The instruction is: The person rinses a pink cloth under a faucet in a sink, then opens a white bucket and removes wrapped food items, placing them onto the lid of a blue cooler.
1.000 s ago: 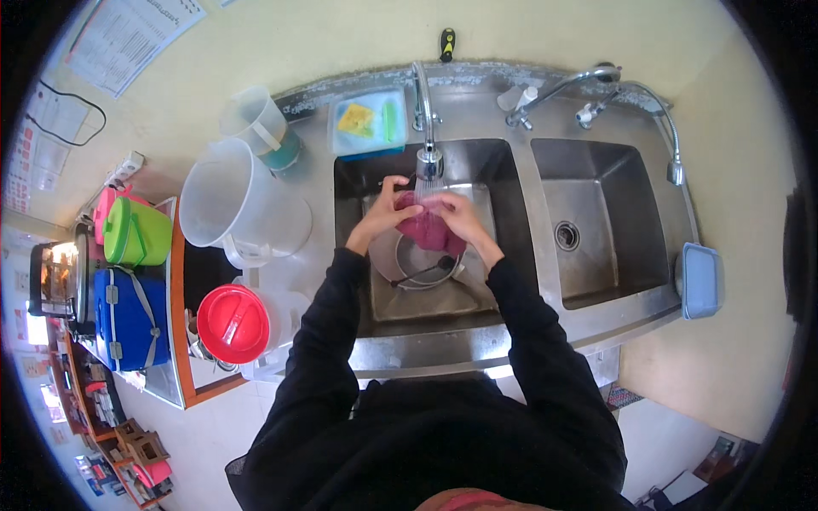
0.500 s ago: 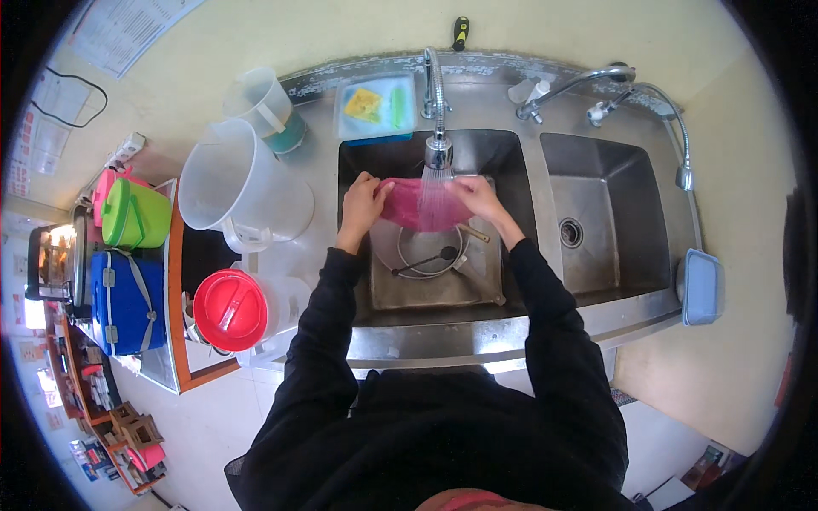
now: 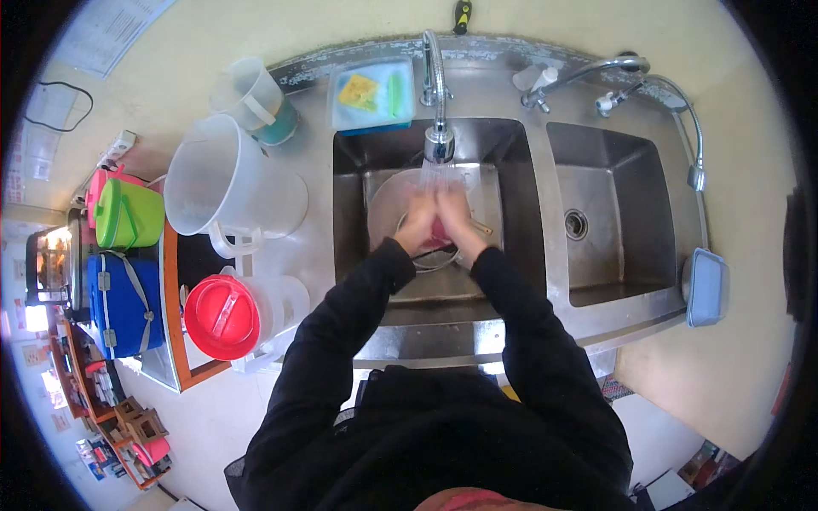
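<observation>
Two hands meet under the faucet (image 3: pixel 438 140) in the left sink basin (image 3: pixel 354 213): left hand (image 3: pixel 417 223) & right hand (image 3: pixel 456 217) pressed together, each grip clamped on a pink cloth (image 3: pixel 440 232) btwn the palms, mostly hidden. Round metal bowl (image 3: pixel 388 200) sits just beneath. White bucket (image 3: pixel 226 192) and red-lidded jug (image 3: pixel 226 315) stand on the desk, left of the sink.
</observation>
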The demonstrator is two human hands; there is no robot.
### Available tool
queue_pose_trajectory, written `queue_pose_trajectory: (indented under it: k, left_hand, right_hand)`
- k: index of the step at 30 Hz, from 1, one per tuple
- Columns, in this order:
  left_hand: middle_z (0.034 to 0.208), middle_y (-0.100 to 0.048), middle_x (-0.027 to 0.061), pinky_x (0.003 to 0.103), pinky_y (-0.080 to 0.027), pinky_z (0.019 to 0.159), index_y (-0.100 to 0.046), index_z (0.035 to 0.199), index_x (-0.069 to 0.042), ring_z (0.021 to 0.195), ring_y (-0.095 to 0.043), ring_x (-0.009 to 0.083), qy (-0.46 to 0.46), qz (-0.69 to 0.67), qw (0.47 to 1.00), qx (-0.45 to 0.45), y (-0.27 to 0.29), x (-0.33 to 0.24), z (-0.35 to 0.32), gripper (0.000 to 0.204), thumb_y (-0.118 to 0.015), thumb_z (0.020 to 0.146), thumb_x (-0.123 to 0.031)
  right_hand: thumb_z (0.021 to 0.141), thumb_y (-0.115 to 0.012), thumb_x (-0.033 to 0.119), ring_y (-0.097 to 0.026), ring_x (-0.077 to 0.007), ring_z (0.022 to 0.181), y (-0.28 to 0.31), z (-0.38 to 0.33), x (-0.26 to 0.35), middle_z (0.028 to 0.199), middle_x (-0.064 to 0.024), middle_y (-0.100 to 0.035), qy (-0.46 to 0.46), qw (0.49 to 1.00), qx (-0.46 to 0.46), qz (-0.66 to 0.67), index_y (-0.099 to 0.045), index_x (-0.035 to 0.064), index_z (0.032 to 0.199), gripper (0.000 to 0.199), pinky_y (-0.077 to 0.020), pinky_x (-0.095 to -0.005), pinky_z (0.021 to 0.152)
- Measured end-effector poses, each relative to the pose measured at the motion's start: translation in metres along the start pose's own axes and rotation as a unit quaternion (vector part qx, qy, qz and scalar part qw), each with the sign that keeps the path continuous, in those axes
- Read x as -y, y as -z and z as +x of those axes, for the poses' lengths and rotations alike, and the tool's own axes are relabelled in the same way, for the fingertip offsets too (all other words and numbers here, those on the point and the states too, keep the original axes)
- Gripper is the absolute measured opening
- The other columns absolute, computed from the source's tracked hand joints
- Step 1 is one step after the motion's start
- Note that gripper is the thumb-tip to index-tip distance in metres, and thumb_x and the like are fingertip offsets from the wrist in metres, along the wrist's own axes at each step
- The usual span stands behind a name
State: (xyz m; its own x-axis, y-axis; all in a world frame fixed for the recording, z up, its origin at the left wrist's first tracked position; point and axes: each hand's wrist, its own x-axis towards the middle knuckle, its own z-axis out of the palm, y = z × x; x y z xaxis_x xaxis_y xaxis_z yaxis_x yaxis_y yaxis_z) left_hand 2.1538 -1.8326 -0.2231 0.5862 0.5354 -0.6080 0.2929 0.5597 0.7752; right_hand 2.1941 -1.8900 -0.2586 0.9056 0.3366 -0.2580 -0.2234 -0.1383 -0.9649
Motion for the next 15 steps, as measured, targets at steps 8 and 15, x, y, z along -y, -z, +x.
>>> queue_pose_trajectory:
  k: [8, 15]
  left_hand:
    - [0.091, -0.062, 0.01, 0.035, -0.048, 0.065, -0.057, 0.11, -0.002, 0.074, -0.061, 0.0212, 0.036, 0.098, 0.987, 0.123, 0.018, -0.005, 0.005, 0.031, -0.049, 0.088, -0.022]
    - [0.1, -0.064, 0.0114, 0.031, -0.048, 0.081, -0.059, 0.107, 0.005, 0.092, -0.058, 0.015, -0.355, 0.308, 0.855, 0.219, 0.047, -0.046, 0.024, 0.037, -0.068, 0.072, -0.001]
  right_hand:
    - [0.089, -0.055, 0.016, -0.061, -0.0186, 0.081, 0.012, 0.037, 0.011, 0.093, -0.0093, -0.064, -0.118, 0.975, 0.119, 0.143, -0.062, 0.0021, 0.098, 0.018, -0.0505, -0.0351, 0.067]
    - [0.084, -0.061, 0.003, -0.063, -0.0177, 0.092, 0.038, 0.039, 0.065, 0.1, -0.0082, -0.063, -0.151, 0.911, 0.383, 0.039, -0.059, 0.0026, 0.106, 0.022, -0.0528, -0.032, 0.078]
